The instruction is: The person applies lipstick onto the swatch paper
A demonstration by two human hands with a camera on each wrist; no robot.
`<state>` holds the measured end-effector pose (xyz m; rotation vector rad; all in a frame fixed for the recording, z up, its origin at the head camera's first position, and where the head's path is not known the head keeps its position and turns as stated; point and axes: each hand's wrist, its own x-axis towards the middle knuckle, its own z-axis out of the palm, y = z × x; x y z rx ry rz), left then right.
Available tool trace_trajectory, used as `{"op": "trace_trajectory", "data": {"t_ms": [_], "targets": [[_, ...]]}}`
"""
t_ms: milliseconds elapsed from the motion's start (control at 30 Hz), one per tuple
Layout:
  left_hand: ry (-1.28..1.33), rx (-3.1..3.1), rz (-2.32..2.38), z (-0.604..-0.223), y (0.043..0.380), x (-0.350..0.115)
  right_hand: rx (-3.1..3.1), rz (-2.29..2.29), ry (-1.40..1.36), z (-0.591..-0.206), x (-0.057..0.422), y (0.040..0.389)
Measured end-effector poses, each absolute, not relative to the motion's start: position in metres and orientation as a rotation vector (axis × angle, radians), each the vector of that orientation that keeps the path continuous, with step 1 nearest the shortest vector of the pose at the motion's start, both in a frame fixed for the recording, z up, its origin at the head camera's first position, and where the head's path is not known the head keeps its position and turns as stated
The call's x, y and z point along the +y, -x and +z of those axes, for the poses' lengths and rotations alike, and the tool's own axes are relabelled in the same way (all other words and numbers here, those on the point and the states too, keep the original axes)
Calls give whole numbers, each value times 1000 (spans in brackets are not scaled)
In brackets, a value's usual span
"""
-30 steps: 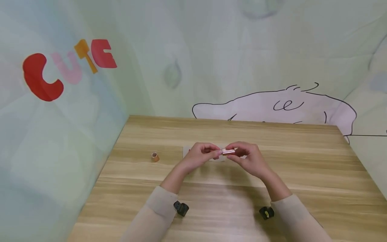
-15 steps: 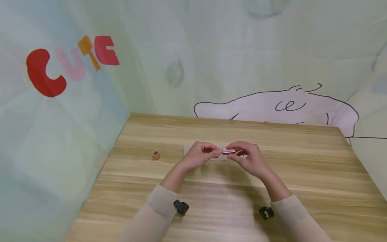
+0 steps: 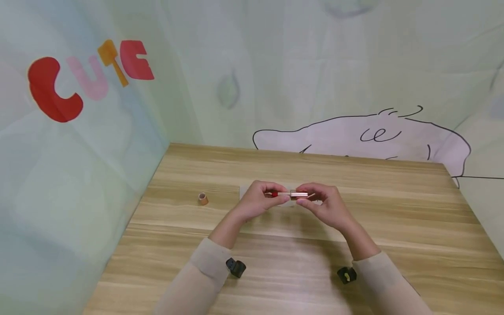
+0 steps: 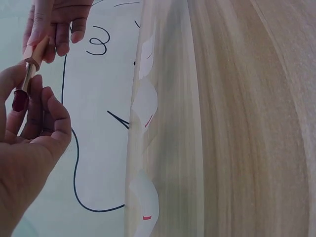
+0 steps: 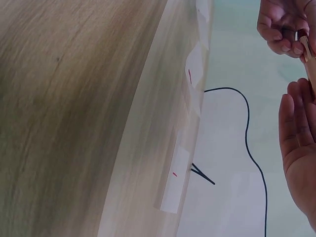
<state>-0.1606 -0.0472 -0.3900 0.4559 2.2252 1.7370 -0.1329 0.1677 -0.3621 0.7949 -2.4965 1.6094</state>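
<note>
A lipstick [image 3: 298, 194] with a shiny rose-gold tube is held level between both hands, above the table. Its red tip [image 4: 19, 101] points left and is uncovered. My left hand [image 3: 257, 199] pinches the tube near the tip end with thumb and fingers. At the opposite end, my right hand [image 3: 324, 205] holds the base between thumb and fingertips. Part of the tube is covered by fingers. Standing to the left on the wooden table is a small orange-gold cap [image 3: 203, 199], its hollow end up. Pale paper [image 3: 244, 190] lies behind the left hand, mostly hidden.
The wooden table [image 3: 189, 245] reaches back to a wall hanging [image 3: 204, 87] with a cartoon outline and coloured letters. In the left wrist view, white paper pieces [image 4: 145, 103] with red marks lie along the table's far side.
The red tip now shows past my left fingers, which hid it before. The left hand has shifted its grip slightly on the lipstick. The cap stays put; the head view has tilted slightly.
</note>
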Motion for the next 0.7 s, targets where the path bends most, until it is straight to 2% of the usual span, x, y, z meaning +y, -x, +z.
{"op": "trace_trajectory", "data": {"t_ms": [200,433,700], "targets": [[-454,2237,1741,-388,159,-46,-2519,1698,-758,-364,170,134],[-501,2292,1752,-387,158,-43,-2548,1910,-675,-387,180,149],[-539,2347,1733,-387,157,-43,-2560,1988,-683,-386,179,150]]}}
